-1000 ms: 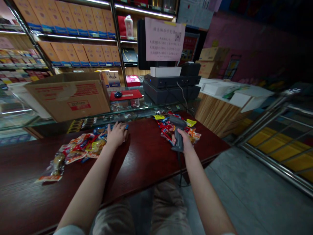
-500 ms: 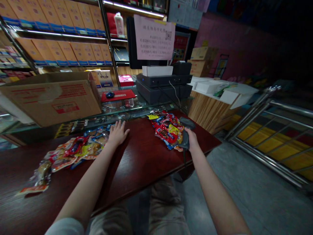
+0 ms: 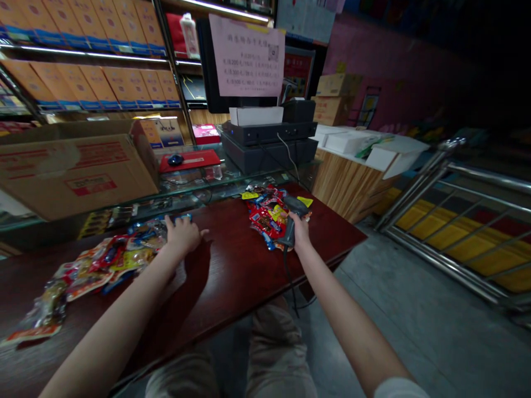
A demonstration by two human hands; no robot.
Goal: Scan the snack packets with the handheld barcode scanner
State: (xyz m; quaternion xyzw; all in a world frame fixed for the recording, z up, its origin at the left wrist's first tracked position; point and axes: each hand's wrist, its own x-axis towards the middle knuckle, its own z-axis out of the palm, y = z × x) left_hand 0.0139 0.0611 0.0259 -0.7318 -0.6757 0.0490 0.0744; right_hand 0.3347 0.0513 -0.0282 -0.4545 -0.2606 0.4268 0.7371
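Note:
My right hand (image 3: 302, 231) is closed round the handle of a dark barcode scanner (image 3: 296, 205), whose cable hangs over the table's front edge. The scanner lies against the right side of a heap of small snack packets (image 3: 265, 215), red, blue and yellow. A yellow piece (image 3: 305, 201) shows just beyond the scanner's head. At the left, my left hand (image 3: 183, 235) is over the right end of a second spread of snack packets (image 3: 120, 255), fingers bent and apart, thumb out to the right. Nothing is visible in it, though its palm is hidden.
Both heaps rest on a dark red wooden table (image 3: 232, 249). Behind it are a glass counter, an open cardboard box (image 3: 78, 177), a mouse (image 3: 175, 160) on a red mat and a monitor with a paper sign (image 3: 249, 58). A metal railing (image 3: 448, 232) stands at the right.
My right hand and the scanner have shifted left against the packets, uncovering the yellow piece. My left hand's fingers, flatter before, are now more bent. The whole view has swung slightly right.

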